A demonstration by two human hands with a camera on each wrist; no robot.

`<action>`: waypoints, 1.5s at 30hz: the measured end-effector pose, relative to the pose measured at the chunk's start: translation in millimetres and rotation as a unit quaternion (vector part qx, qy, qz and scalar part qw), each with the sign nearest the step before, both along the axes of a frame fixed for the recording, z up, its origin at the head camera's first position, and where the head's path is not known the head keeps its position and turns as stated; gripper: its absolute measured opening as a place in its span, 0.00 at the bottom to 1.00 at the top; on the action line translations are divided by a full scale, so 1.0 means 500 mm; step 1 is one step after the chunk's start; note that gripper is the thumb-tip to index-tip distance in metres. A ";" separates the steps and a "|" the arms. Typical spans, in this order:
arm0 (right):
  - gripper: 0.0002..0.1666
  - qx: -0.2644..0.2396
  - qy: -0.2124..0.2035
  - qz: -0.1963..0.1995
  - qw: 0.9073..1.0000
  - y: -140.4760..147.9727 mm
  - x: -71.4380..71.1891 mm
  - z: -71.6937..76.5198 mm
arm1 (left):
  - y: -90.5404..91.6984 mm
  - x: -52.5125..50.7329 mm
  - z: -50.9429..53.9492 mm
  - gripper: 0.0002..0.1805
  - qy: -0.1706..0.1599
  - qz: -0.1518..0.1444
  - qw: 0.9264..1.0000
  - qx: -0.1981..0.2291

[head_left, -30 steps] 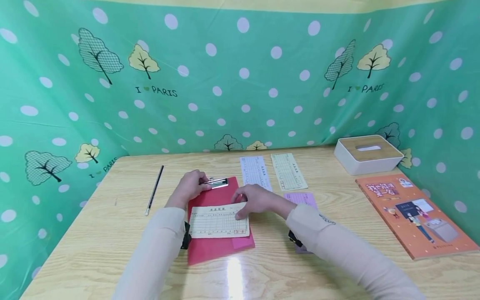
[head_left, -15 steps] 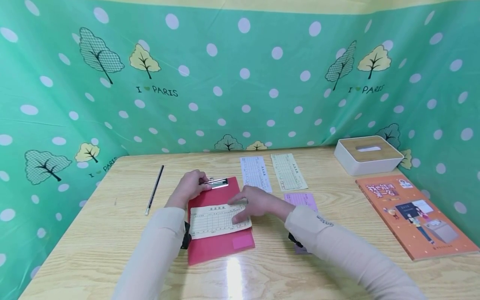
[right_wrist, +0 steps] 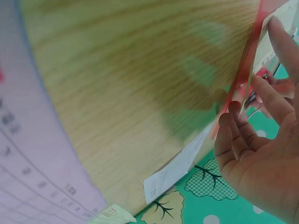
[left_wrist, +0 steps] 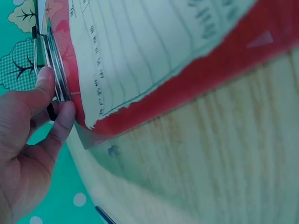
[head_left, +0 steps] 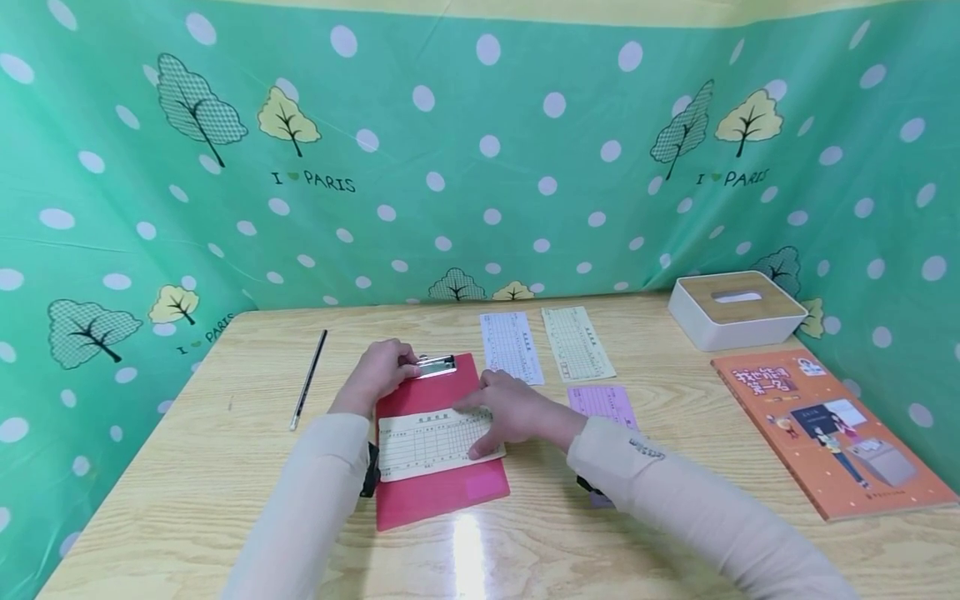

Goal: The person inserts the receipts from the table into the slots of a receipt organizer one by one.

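A red clipboard (head_left: 431,504) lies on the table in the head view, its metal clip (head_left: 437,366) at the far end. My left hand (head_left: 377,375) pinches the clip at its left side between thumb and fingers, which the left wrist view shows closely. A pale printed receipt form (head_left: 420,446) lies crosswise on the clipboard, below the clip and apart from it in the head view. My right hand (head_left: 516,410) rests on the form's right end, thumb and index finger spread. In the right wrist view, the other fingers (right_wrist: 226,140) are beside the clipboard's edge.
Beyond the clipboard lie a bluish form (head_left: 512,346) and a pale green form (head_left: 577,342). A purple form (head_left: 602,402) is partly under the right forearm. A pencil (head_left: 309,379) lies left. An orange book (head_left: 832,433) and a tissue box (head_left: 737,308) are at right.
The form's right end has shifted slightly right and settled flatter on the clipboard. My right thumb and index finger have spread apart. The left hand stays at the clip.
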State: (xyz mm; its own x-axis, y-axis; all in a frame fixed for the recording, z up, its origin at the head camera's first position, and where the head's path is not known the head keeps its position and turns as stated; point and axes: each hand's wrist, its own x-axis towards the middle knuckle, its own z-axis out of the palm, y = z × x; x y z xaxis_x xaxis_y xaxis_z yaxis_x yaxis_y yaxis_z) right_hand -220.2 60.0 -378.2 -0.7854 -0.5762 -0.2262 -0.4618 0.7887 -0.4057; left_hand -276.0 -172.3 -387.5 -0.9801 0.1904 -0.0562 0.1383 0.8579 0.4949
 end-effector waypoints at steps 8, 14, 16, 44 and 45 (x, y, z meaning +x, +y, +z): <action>0.45 0.028 0.019 -0.002 0.999 -0.003 -0.009 0.001 | -0.002 -0.006 0.014 0.06 -0.023 -0.012 1.000 -0.005; 0.45 0.040 0.027 -0.006 0.999 -0.011 -0.019 0.005 | -0.004 -0.014 0.019 0.06 -0.028 -0.021 0.999 -0.024; 0.45 0.047 0.035 -0.007 0.998 -0.013 -0.025 0.004 | -0.004 -0.015 0.021 0.06 -0.032 -0.021 0.999 -0.021; 0.34 0.050 0.125 -0.007 0.991 -0.037 -0.079 -0.005 | -0.006 -0.012 0.029 0.05 -0.043 -0.023 0.999 0.003; 0.33 0.051 0.128 -0.007 0.990 -0.037 -0.081 -0.006 | -0.006 -0.012 0.030 0.05 -0.042 -0.023 0.999 0.002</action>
